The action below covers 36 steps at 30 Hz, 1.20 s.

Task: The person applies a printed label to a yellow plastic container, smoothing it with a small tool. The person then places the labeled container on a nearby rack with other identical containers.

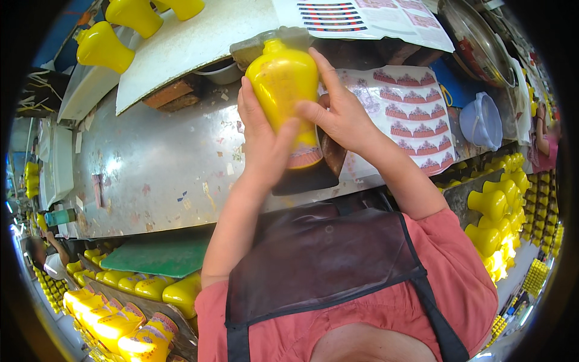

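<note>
Vase [281, 81], yellow | between left hand [263, 136] and right hand [345, 117] | both hands grasping its sides

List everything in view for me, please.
Held vase: one, yellow, upper centre
Other vases: many, yellow, left and right
Worktable: one, silvery, centre
Block: one, dark brown, by held vase
Printed sheets: at least two, white, top and right
Panel: one, white, top
Bucket: one, pale blue, right
Board: one, green, lower left
Co-workers: two, white and pink clothing, edges
Apron: one, dark brown, lower centre
Left hand: one, bare, vase's left
Right hand: one, bare, vase's right
</note>
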{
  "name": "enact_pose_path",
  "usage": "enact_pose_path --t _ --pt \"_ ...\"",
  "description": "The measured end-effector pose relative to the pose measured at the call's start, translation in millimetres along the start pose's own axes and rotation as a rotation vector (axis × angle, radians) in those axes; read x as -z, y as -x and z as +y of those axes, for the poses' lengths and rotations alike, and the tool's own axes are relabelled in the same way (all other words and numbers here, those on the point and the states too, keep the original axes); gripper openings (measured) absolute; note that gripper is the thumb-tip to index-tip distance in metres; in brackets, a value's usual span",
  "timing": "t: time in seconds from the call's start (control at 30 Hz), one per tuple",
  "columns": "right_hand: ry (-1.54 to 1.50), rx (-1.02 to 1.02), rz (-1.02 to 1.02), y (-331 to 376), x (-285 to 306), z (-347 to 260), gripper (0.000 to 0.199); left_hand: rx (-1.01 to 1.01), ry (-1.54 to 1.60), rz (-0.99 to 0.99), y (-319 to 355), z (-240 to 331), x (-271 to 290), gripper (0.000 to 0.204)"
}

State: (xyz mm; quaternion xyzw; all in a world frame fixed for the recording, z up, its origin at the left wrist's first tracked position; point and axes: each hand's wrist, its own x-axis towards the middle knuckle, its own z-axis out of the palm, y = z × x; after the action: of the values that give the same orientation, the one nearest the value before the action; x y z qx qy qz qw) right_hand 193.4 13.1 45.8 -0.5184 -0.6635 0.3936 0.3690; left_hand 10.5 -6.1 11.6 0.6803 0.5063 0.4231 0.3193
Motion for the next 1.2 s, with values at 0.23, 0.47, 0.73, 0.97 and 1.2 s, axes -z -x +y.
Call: enact_pose_path --t 0.23,0.47,0.73,0.97,1.2 --pt "-0.011 0.053 0.030 1.5 -1.2 4.2 0.090 -0.008 0.083 -0.018 -1.0 -3.6 2.4 0.093" --pt "-0.040 0.016 0.004 2.4 -2.3 6.3 0.096 -0.011 0.084 -0.028 -0.8 -7.0 2.6 0.091" --pt "-0.184 -0.090 -0.206 12.4 16.1 10.1 0.102 0.009 0.114 -0.033 -1.0 -9.8 1.4 0.085" --pt "-0.200 -0.082 -0.100 9.5 3.6 13.4 0.100 0.040 0.159 -0.038 -2.4 -10.8 -1.4 0.080" --pt "-0.221 -0.133 -0.127 11.5 4.9 14.2 0.100 0.007 0.153 -0.041 -1.7 -11.0 -1.5 0.081"
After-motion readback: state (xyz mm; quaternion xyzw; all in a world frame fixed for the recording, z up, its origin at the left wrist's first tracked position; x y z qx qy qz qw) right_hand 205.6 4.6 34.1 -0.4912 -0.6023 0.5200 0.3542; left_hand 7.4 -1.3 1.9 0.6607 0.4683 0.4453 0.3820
